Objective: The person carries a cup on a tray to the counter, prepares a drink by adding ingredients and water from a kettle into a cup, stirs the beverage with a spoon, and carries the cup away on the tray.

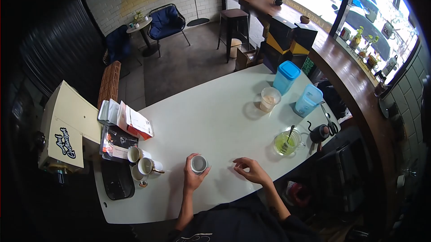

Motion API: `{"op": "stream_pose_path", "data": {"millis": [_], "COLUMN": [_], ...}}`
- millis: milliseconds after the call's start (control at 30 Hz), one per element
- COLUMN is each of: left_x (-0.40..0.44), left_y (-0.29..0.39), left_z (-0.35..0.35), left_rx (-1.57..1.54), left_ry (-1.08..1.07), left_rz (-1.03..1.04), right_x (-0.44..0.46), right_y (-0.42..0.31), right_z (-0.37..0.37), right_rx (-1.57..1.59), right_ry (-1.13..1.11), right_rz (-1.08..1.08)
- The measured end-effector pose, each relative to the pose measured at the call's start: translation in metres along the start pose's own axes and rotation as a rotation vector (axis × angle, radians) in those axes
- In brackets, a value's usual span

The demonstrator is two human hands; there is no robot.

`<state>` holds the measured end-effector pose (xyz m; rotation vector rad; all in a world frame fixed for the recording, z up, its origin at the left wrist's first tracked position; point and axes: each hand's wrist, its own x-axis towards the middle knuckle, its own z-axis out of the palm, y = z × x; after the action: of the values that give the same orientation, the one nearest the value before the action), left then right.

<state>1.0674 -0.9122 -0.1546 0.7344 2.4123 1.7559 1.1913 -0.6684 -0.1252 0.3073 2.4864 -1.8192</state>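
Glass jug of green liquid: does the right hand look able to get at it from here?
Probably yes: the right hand is close by, and nothing stands on the white tabletop between it and the glass jug.

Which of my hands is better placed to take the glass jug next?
Your right hand, most likely: it appears free and is closer to the jug, while your left hand is around the cup.
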Motion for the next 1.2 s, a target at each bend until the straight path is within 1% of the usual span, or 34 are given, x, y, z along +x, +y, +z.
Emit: {"op": "stream_pose_path", "data": {"millis": [100, 233, 300, 433, 500, 567, 633, 700, 767, 967, 1100, 1167, 1200], "left_x": [-0.008, -0.025, -0.036, -0.058, -0.072, -0.084, -0.097, -0.111, -0.124, -0.15, -0.147, -0.143, -0.142], "left_y": [0.001, 0.005, 0.0, -0.004, -0.012, -0.014, -0.009, -0.014, -0.017, -0.031, -0.034, -0.034, -0.035], "left_z": [-0.007, -0.029, -0.041, -0.067, -0.077, -0.087, -0.095, -0.101, -0.108, -0.129, -0.141, -0.144, -0.145], "left_rx": [-0.015, -0.007, -0.02, 0.002, 0.007, 0.022, 0.05, 0.004, 0.013, 0.035, 0.052, 0.037, 0.04], "left_ry": [0.023, 0.045, 0.085, 0.17, 0.244, 0.29, 0.362, 0.415, 0.486, 0.646, 0.728, 0.732, 0.743], "left_rz": [-0.024, -0.064, -0.075, -0.093, -0.145, -0.148, -0.171, -0.197, -0.223, -0.23, -0.212, -0.224, -0.234], "right_x": [0.013, 0.023, 0.026, 0.038, 0.045, 0.054, 0.064, 0.074, 0.084, 0.122, 0.158, 0.176, 0.181], "right_y": [0.0, -0.008, -0.008, -0.01, -0.015, -0.02, -0.027, -0.032, -0.039, -0.057, -0.064, -0.074, -0.09], "right_z": [0.008, 0.015, 0.022, 0.037, 0.047, 0.056, 0.065, 0.078, 0.092, 0.132, 0.164, 0.181, 0.188], "right_rx": [-0.003, -0.014, -0.012, -0.022, -0.018, -0.036, -0.041, -0.064, -0.095, -0.14, -0.153, -0.052, -0.068], "right_ry": [-0.019, -0.052, -0.075, -0.178, -0.189, -0.268, -0.293, -0.371, -0.398, -0.56, -0.563, -0.51, -0.505], "right_rz": [-0.066, -0.093, -0.063, -0.095, -0.12, -0.133, -0.139, -0.166, -0.176, -0.233, -0.297, -0.407, -0.411]}}
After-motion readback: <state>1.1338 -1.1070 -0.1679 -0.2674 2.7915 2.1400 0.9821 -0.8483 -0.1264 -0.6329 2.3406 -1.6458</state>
